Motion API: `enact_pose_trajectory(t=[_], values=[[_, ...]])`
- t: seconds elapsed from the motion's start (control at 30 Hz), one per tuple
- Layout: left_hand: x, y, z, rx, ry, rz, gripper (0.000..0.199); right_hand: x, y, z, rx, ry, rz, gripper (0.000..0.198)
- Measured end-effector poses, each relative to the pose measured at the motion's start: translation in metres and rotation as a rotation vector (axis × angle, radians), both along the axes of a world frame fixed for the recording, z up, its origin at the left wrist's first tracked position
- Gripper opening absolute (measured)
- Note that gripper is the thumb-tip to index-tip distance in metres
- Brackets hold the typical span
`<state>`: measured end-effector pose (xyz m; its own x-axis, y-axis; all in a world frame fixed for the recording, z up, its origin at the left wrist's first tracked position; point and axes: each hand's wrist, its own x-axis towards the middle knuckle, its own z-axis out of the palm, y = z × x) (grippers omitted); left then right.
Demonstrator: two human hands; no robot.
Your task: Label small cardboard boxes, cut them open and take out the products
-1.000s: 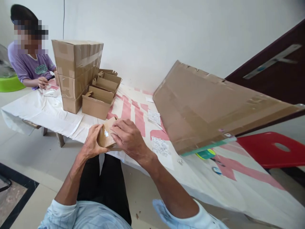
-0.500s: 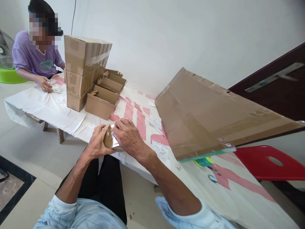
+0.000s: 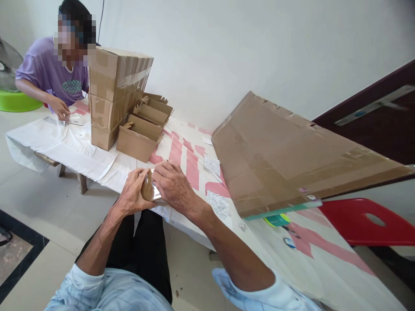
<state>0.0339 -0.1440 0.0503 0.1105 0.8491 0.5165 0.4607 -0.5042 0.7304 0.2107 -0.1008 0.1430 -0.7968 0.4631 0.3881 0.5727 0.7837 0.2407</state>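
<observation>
At the table's near edge, above my lap, both hands work on a small brown cardboard box (image 3: 148, 190) with a shiny, clear-looking strip and white on its right side. My left hand (image 3: 132, 192) is closed around its left side, thumb below and fingers above. Curled fingers of my right hand (image 3: 173, 185) press on the top and right of the box, covering much of it. What the right fingertips pinch is hidden. Several open cardboard boxes (image 3: 136, 142) stand just beyond my hands.
Taped boxes (image 3: 103, 101) are stacked at the back left. A large cardboard sheet (image 3: 285, 160) leans at right, near small clear pieces (image 3: 218, 205), a tape roll (image 3: 277, 220) and a red stool (image 3: 363, 222). Across the table, a person in a purple shirt (image 3: 45, 60) touches a white item (image 3: 76, 119).
My right hand has shifted very slightly on the box, while my left hand holds steady. The person across the table has leaned toward the stacked boxes.
</observation>
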Motion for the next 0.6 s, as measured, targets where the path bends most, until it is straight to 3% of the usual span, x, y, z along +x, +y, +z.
enact_pose_trajectory(t=[0.07,0.17,0.33,0.43,0.6], values=[[-0.002,0.0,0.0,-0.018,-0.003,0.004,0.12,0.001,-0.003,0.004,-0.093,0.097,0.059,0.02],[-0.005,0.0,0.001,-0.047,-0.004,-0.007,0.118,0.009,-0.009,0.016,-0.298,0.427,0.119,0.019],[-0.01,0.003,0.0,-0.083,0.002,-0.024,0.117,0.04,-0.015,0.032,-0.505,0.897,0.049,0.013],[-0.016,0.009,-0.003,-0.117,-0.006,-0.023,0.116,0.066,-0.013,0.025,-0.546,1.028,-0.036,0.015],[-0.035,0.02,-0.009,-0.169,-0.042,-0.052,0.115,0.115,-0.007,-0.005,-0.59,1.182,-0.194,0.023]])
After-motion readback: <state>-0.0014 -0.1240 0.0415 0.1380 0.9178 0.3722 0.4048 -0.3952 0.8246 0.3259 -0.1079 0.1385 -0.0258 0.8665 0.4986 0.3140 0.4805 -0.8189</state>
